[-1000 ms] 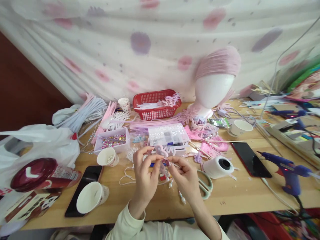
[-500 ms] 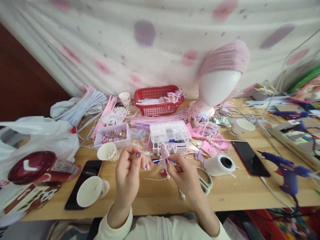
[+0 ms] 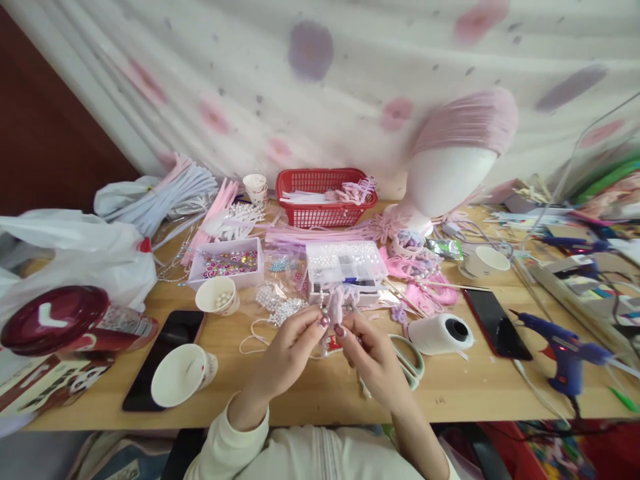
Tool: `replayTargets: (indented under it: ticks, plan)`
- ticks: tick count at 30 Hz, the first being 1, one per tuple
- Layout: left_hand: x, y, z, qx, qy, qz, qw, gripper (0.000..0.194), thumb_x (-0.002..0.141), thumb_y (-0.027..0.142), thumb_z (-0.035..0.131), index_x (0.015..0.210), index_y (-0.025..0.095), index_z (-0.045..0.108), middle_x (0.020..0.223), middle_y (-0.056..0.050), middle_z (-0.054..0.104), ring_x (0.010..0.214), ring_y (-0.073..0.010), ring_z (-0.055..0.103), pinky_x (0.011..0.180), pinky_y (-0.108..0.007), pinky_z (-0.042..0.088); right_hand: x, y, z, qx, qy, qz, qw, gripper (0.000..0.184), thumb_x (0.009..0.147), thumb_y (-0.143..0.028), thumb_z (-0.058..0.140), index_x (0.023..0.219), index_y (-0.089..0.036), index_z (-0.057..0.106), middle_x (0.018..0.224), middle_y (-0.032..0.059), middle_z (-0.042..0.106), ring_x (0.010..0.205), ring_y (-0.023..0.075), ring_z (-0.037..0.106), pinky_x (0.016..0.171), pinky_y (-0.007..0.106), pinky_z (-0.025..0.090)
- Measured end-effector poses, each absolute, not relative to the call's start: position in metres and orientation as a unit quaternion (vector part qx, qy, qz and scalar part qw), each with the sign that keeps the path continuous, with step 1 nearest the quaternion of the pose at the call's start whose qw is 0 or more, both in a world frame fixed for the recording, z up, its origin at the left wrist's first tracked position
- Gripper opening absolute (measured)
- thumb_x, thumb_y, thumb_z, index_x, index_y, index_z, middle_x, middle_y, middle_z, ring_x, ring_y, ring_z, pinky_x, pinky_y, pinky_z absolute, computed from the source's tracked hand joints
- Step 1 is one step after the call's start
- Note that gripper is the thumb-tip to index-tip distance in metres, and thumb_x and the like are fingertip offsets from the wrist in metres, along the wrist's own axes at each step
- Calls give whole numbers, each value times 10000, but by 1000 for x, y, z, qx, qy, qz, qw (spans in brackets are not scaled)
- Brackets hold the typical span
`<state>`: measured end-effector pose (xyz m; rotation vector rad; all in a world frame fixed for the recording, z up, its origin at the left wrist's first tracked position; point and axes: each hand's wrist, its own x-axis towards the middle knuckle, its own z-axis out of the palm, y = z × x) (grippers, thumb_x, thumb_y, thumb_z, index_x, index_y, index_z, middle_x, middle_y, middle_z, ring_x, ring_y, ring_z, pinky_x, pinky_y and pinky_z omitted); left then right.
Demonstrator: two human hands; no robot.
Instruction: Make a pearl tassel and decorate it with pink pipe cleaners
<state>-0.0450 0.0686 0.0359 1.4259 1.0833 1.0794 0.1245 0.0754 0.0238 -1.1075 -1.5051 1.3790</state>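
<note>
My right hand (image 3: 373,357) pinches the base of a looped pale lilac pipe-cleaner piece (image 3: 337,303) between thumb and fingers. From the other side, my left hand (image 3: 295,350) is closed at the same base, its thumb close to the right thumb. Small pearl beads show beside the left fingertips; what they are fastened to is too small to make out. Under the hands lies a small red object, mostly covered. Behind them stands a clear compartment box (image 3: 346,263) of white pearls. Scissors (image 3: 407,360) with pale green handles rest beside my right hand, partly hidden.
A white thread spool (image 3: 433,333), a phone (image 3: 496,323) and a blue glue gun (image 3: 563,347) lie to the right. Leftward are paper cups (image 3: 177,377), another phone (image 3: 163,360) and a lidded drink cup (image 3: 55,320). A red basket (image 3: 325,215) and foam head (image 3: 450,177) stand behind.
My left hand has moved right and closed in at the lilac pipe-cleaner piece, beside my right hand. Bags of pearls and a white cord it covered now show. The view has shifted slightly.
</note>
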Motion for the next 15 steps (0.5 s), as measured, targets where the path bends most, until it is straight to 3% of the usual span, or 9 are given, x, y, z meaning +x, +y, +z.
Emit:
replayTargets:
  ticks: [3,6,11,15]
  plan:
    - [-45,69,30,597,419,460,506,331,1028,318,443,717,214,492,750,10,497,738,-173,497,710,-294,412,115,76,25,-375,-401,721,422,455,825,-607,773,724,-203,588,489,-118,307,420,61,207,400,202,230]
    - [-46,67,28,629,395,457,489,305,1042,300,439,764,206,524,808,-11,528,787,-182,513,744,-303,410,110,78,28,-360,-294,776,426,446,711,-523,904,686,-178,622,461,-141,255,420,34,136,388,179,165]
    - [-47,62,31,696,375,446,419,265,1062,245,433,861,197,601,975,-58,580,932,-204,550,859,-319,415,113,78,33,-395,-288,772,406,468,647,-516,945,607,-159,644,409,-114,342,379,13,180,380,178,142]
    - [-47,60,34,673,361,461,452,253,1073,271,440,910,209,623,981,-48,597,932,-201,555,865,-313,414,122,74,31,-409,-315,748,416,448,631,-523,955,623,-146,714,434,-63,471,392,22,303,403,178,178]
